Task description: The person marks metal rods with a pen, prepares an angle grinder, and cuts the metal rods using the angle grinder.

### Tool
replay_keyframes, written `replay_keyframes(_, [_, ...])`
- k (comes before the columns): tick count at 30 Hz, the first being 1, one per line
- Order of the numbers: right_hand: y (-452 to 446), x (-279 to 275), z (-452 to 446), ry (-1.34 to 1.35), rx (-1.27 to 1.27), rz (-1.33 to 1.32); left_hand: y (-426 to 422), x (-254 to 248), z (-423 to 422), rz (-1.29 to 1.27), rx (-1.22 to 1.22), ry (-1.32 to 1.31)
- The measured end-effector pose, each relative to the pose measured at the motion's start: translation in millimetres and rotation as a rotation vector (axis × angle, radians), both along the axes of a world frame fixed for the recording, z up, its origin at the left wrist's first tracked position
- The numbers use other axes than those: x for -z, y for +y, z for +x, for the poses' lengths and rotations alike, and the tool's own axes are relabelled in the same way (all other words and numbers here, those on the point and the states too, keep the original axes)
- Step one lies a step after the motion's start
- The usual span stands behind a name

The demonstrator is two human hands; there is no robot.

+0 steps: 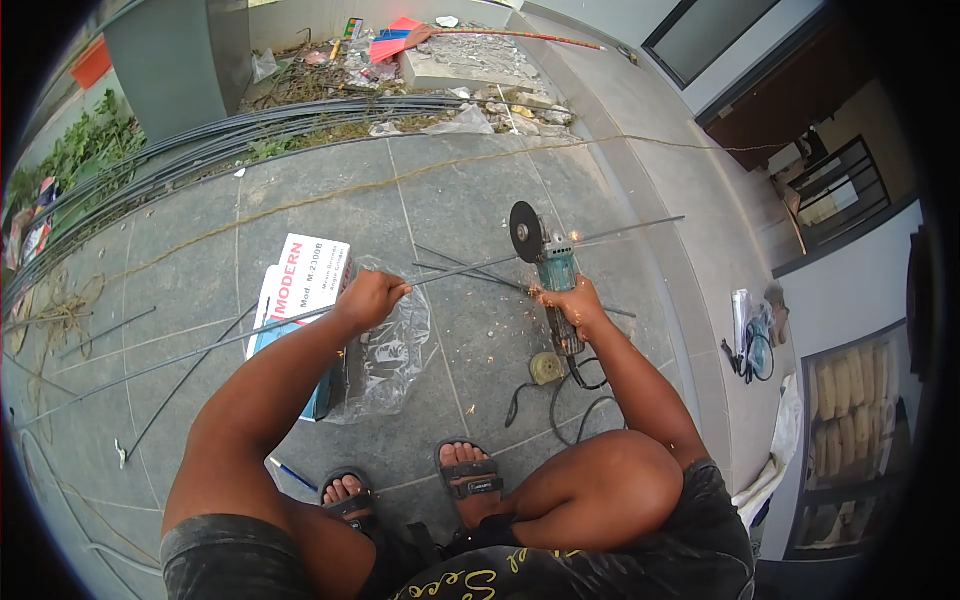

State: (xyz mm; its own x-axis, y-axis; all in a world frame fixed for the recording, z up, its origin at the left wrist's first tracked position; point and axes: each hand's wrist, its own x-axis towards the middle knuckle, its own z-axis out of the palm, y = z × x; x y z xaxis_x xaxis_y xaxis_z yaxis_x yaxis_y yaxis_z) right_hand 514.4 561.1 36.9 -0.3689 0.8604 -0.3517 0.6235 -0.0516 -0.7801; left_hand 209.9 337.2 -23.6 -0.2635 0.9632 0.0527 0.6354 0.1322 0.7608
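A long thin metal rod (pixel 450 273) crosses the view, with my left hand (pixel 372 300) closed around it near the middle. My right hand (pixel 575 305) is wrapped round the body of a teal angle grinder (pixel 557 268), held upright. The grinder's dark disc (pixel 526 231) meets the rod, and orange sparks fly around my right hand and over the floor. Beneath the rod, several shorter rods lie crossed on the tiles. A white and teal box marked MODERN (pixel 305 275) lies beside my left hand, partly hidden by the forearm, with clear plastic wrap (pixel 395 350) next to it.
A yellow measuring tape (pixel 546 369) and a black cord (pixel 562 420) lie near my sandalled feet. A blue pen (pixel 292 474) is by the left foot. Bundled rods (pixel 200 145) and rubble (pixel 480 65) line the back. A second corded tool (pixel 758 345) rests on the right ledge.
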Motion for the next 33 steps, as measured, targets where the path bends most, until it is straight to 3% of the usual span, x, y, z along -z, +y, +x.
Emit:
replay_keyframes(14, [-12.0,-12.5,-6.3,0.060,-0.012,-0.025,-0.4,-5.4,0.2,-0.059,-0.014,-0.013])
replay_keyframes(33, [2.5,14.3,2.7,0.043,-0.024,0.029,-0.8,0.0,-1.8,-0.036,-0.020,-0.020])
